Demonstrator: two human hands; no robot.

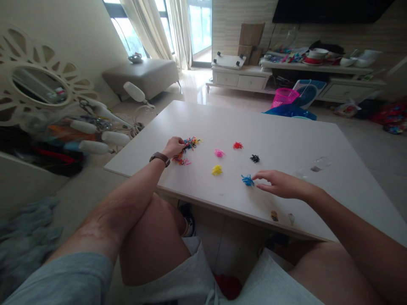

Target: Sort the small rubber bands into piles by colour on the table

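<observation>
My left hand (174, 146), with a brown-banded watch (160, 158) on its wrist, reaches into a mixed pile of small coloured rubber bands (191, 142). Its fingers are pinched together; anything between them is too small to make out. My right hand (276, 184) is beside a little heap of blue rubber bands (247, 180), thumb and fingers apart, fingertips close to the heap's right side. Between and beyond the hands lie single-colour heaps: pink bands (219, 153), yellow bands (216, 170), red bands (238, 145) and black bands (255, 158).
The heaps rest on a white table (203, 118). Right of my right hand lies a clear plastic item (321, 163). A small yellow-brown figure (274, 215) and a small clear piece (291, 218) sit near the front edge. Beyond the table stands a pink basket (284, 97).
</observation>
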